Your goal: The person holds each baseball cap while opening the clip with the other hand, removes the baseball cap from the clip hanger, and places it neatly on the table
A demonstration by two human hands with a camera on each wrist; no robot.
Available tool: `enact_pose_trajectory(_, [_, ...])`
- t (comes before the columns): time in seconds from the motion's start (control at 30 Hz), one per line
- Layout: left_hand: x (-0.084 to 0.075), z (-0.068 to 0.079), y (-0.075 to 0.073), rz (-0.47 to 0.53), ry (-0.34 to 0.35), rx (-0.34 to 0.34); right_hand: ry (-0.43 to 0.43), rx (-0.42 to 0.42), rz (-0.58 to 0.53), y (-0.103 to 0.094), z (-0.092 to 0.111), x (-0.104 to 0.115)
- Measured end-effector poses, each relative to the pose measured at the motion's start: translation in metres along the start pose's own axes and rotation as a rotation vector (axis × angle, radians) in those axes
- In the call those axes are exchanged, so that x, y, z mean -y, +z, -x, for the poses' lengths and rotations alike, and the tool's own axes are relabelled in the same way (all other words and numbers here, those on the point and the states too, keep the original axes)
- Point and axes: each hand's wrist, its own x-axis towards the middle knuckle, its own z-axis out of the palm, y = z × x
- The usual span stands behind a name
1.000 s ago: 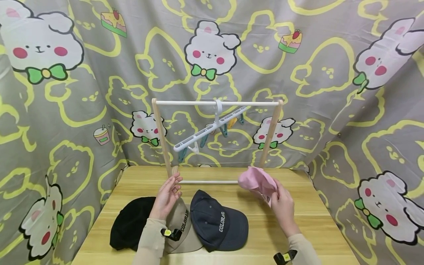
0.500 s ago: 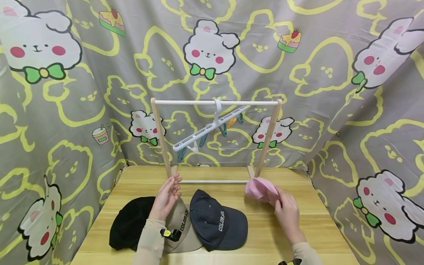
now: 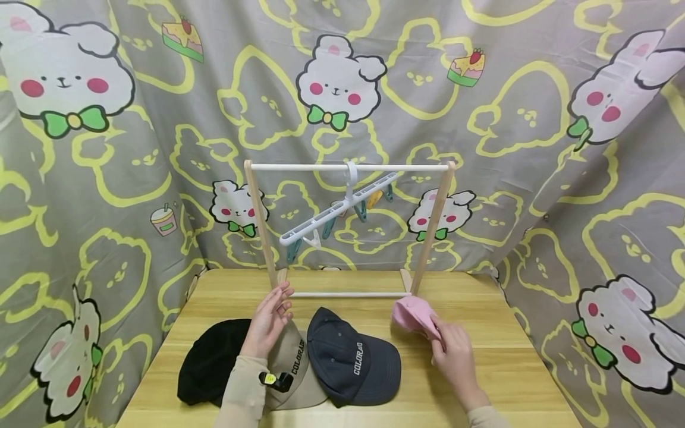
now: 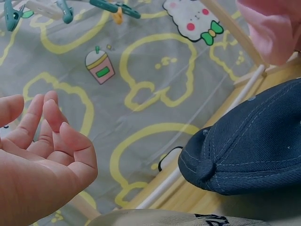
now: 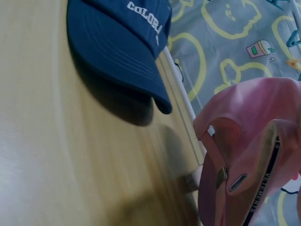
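By its edge, my right hand pinches a pink cap and holds it above the right part of the table. The right wrist view shows that cap's back strap with a metal buckle and the lettered inner band. My left hand hovers over a beige cap, palm up, its fingers loosely bent around nothing. Beside the beige cap, overlapping it, lies a navy cap with white COLORADO lettering. A black cap lies to the left, partly behind my left forearm.
Behind the caps stands a wooden rack with white rails. From its top rail hangs a white clip hanger, set at a slant, with teal, white and yellow clothespins. A patterned curtain surrounds the wooden table.
My right hand has lowered the pink cap and drawn it nearer, away from the rack; the cap's crown looks rounder now. The left hand and the other caps have stayed put.
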Motion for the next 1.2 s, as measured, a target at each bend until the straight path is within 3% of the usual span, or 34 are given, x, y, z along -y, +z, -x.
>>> enact_pose_trajectory(0.23, [0.000,0.000,0.000,0.007,-0.013,-0.014,-0.062,0.032,-0.055,0.007,0.012,0.005])
enact_pose_trajectory(0.47, [0.000,0.002,-0.001,-0.001,-0.018,-0.018,-0.021,0.122,-0.048,0.010,0.020,0.009])
enact_pose_trajectory(0.93, [0.000,0.005,-0.002,-0.011,-0.009,-0.024,-0.014,0.159,-0.046,0.017,0.026,0.017])
enact_pose_trajectory(1.2, [-0.003,0.008,0.002,-0.172,0.025,-0.075,-0.015,0.170,-0.040,0.022,0.029,0.021])
